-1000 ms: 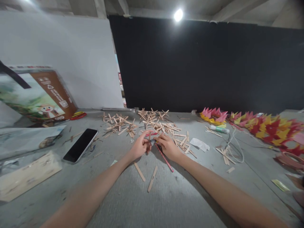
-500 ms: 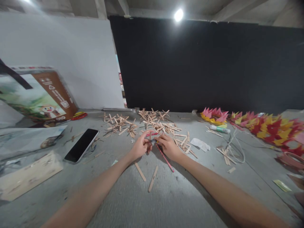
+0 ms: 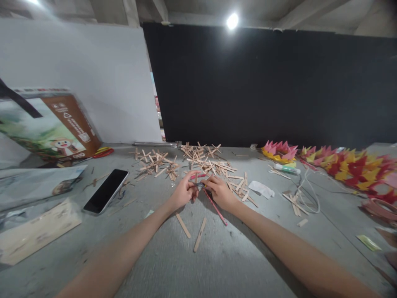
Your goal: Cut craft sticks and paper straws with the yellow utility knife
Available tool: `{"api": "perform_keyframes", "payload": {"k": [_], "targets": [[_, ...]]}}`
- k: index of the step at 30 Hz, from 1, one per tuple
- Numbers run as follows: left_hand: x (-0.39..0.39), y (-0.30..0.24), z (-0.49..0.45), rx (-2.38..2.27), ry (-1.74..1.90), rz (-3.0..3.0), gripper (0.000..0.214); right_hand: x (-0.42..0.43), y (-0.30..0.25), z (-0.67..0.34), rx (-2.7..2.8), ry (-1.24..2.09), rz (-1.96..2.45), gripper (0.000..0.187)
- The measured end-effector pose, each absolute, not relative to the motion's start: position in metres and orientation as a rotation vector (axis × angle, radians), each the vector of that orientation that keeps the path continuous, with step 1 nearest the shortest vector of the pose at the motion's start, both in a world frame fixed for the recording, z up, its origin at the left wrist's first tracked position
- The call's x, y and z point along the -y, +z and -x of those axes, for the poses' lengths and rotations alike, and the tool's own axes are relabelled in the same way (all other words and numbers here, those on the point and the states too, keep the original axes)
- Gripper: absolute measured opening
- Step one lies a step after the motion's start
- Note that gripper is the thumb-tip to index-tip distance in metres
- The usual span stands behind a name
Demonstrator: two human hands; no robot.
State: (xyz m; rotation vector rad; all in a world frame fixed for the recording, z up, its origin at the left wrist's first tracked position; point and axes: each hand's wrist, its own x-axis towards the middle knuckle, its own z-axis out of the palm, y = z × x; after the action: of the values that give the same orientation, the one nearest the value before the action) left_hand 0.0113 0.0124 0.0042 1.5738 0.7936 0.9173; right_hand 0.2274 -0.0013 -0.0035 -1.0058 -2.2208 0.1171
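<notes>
Your left hand: pinches a craft stick, touching your right.
Your right hand: grips a pink pen-like tool, which slants back toward you.

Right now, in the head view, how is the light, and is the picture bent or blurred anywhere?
Head view: one ceiling lamp flares white above the dark wall; the table is evenly lit, soft shadow under the right forearm; the wide lens stretches both forearms toward the lower corners; the left hand and right hand look sharp, yet what they pinch is too small to tell.
</notes>
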Motion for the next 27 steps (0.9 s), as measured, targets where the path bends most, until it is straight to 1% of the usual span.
{"api": "perform_keyframes", "payload": {"k": [10,23,27], "targets": [[-0.0105,0.0056,-0.0124,-0.806,0.919,-1.577,0.07,0.0008,-0.0052,-0.2268,2.222,0.108,1.012,0.038],[-0.0094,0.0077,-0.0124,-0.82,0.923,-1.569,0.062,0.0018,-0.0027,-0.226,2.234,0.087,1.008,0.038],[-0.0099,0.0069,-0.0121,-0.833,0.925,-1.555,0.064,0.002,-0.0029,-0.2247,2.236,0.079,1.014,0.037]]}}
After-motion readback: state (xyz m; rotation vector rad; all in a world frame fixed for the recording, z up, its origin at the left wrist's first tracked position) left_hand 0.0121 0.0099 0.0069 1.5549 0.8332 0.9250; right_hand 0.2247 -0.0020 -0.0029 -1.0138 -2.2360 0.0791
